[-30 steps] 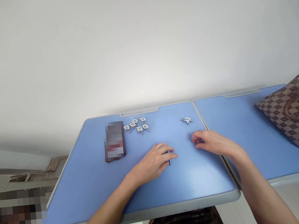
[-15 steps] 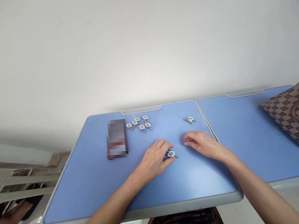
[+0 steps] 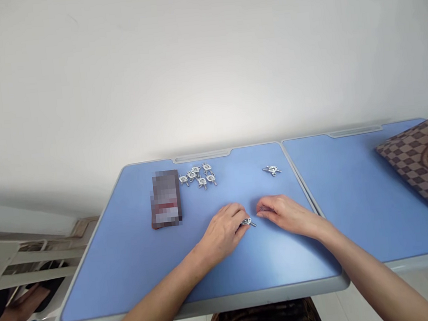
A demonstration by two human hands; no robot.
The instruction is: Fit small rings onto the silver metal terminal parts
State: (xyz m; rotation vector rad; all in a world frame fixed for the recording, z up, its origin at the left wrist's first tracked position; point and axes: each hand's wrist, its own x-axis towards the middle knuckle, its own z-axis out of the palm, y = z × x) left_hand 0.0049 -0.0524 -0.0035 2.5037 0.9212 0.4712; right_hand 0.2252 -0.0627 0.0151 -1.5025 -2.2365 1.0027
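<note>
My left hand (image 3: 224,230) rests on the blue table (image 3: 133,269), its fingertips pinching a small silver metal fitting (image 3: 247,222). My right hand (image 3: 285,214) lies just to the right of it, fingers curled with a small part at its fingertips that I cannot make out. A cluster of several similar silver fittings (image 3: 197,175) lies at the back of the table. A single fitting (image 3: 271,170) lies apart at the back right.
A dark blurred flat object (image 3: 165,199) lies left of the cluster. A second blue table (image 3: 353,187) adjoins on the right and carries a brown checkered bag (image 3: 424,160). A white wall stands behind. Furniture and another person's arm (image 3: 9,314) show at the lower left.
My right hand has slid left toward my left hand. The fitting under my left fingers has turned from upright to lying flat.
</note>
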